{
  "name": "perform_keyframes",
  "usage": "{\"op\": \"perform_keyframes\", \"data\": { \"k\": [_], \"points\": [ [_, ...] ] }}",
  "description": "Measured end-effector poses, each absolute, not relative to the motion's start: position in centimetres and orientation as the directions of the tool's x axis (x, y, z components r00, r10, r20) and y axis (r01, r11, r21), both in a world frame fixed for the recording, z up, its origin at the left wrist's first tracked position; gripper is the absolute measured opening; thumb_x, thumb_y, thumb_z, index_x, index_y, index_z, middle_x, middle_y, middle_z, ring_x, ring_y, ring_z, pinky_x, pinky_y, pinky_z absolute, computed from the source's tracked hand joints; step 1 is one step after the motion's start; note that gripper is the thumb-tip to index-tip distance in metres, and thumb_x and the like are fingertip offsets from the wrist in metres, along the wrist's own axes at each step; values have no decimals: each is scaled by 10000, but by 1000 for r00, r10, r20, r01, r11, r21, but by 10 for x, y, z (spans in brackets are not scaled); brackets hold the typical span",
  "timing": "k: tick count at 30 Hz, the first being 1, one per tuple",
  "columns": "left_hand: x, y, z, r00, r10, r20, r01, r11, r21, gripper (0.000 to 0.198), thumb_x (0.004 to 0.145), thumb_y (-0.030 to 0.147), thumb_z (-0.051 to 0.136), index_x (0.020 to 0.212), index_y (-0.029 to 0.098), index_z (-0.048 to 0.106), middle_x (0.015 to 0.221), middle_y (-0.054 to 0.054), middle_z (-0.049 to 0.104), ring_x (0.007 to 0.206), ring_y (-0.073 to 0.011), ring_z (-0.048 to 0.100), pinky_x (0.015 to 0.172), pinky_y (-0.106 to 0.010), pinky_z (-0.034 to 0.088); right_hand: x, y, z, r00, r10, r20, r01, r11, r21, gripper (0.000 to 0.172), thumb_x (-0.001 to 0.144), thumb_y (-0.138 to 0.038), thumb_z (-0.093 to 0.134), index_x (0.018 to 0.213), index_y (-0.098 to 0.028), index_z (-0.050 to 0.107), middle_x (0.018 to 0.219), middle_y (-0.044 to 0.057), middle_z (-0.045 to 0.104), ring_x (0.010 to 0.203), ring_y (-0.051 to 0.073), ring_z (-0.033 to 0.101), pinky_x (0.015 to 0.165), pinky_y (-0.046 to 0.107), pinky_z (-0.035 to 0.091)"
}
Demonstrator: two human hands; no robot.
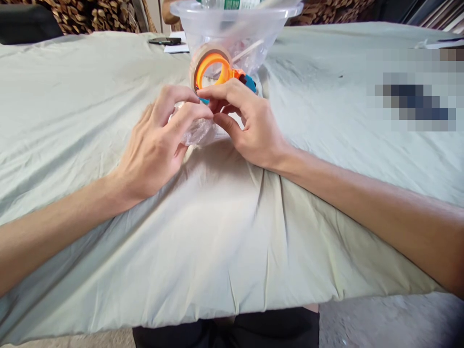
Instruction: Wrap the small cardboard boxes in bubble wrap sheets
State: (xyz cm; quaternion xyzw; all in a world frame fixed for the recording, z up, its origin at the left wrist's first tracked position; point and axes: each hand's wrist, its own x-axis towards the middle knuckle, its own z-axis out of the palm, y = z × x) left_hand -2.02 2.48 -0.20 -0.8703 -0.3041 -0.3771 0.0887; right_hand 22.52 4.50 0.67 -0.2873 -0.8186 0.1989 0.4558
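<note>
My left hand (154,140) curls around a piece of crumpled clear plastic (197,129), with the fingers pointing right. My right hand (255,125) comes in from the other side, its thumb and fingers pinched together close to my left fingertips. Whatever lies between those right fingers is too small and covered to make out. Just beyond both hands stands an orange and blue tape dispenser (225,73) carrying a wide roll of tape (193,67). My fingers hide the lower part of the dispenser.
Behind the dispenser sits a clear plastic tub (232,24) with a green-labelled item and crumpled plastic inside. A dark phone (165,41) and white paper (176,49) lie left of it. Wrinkled pale green cloth (224,217) covers the table. Part of the right side is pixelated.
</note>
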Motion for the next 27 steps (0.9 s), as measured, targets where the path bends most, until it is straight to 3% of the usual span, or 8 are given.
{"op": "perform_keyframes", "data": {
  "k": [5, 10, 16, 21, 27],
  "points": [
    [-22, 27, -1, 567, 404, 718, 624, -780, -53, 447, 1082, 175, 635, 1484, 371, 622, 1506, -67, 660, 1264, -281, 729, 1101, -519, 638, 226, 50, 3, -422, 643, 639, 294, 764, -574, 182, 1124, -337, 657, 1268, -359, 766, 1316, 82, 772, 1219, 278, 727, 1137, 422, 606],
    [-25, 27, 0, 580, 405, 707, 629, -774, -73, 518, 1051, 138, 656, 1512, 370, 623, 1506, -90, 678, 1291, -313, 738, 1062, -501, 648, 230, 66, -6, -418, 577, 702, 290, 817, -499, 156, 1101, -375, 719, 1237, -395, 792, 1188, 45, 794, 1124, 291, 751, 1072, 468, 668],
    [-25, 28, -1, 596, 375, 710, 617, -780, -106, 550, 1021, 102, 713, 1513, 331, 621, 1488, -108, 691, 1259, -312, 745, 1109, -531, 659, 232, 76, -10, -439, 541, 717, 238, 840, -488, 82, 1102, -388, 730, 1142, -371, 800, 1320, 40, 820, 1224, 286, 771, 1021, 443, 694],
    [-24, 27, -2, 549, 419, 723, 623, -782, -20, 418, 1094, 203, 674, 1473, 376, 646, 1481, -70, 690, 1397, -338, 714, 1200, -557, 630, 231, 85, -15, -424, 554, 716, 190, 828, -527, 49, 1073, -384, 790, 1074, -336, 778, 1175, 23, 866, 1137, 270, 817, 986, 429, 696],
    [-22, 23, 0, 521, 461, 718, 615, -786, 58, 390, 1099, 220, 679, 1434, 419, 674, 1480, -50, 701, 1426, -348, 711, 1227, -564, 623, 231, 97, -18, -408, 519, 751, 100, 843, -528, 271, 1020, -563, 882, 1030, -322, 758, 1104, 41, 844, 1043, 269, 809, 935, 440, 708]
  ]
}}
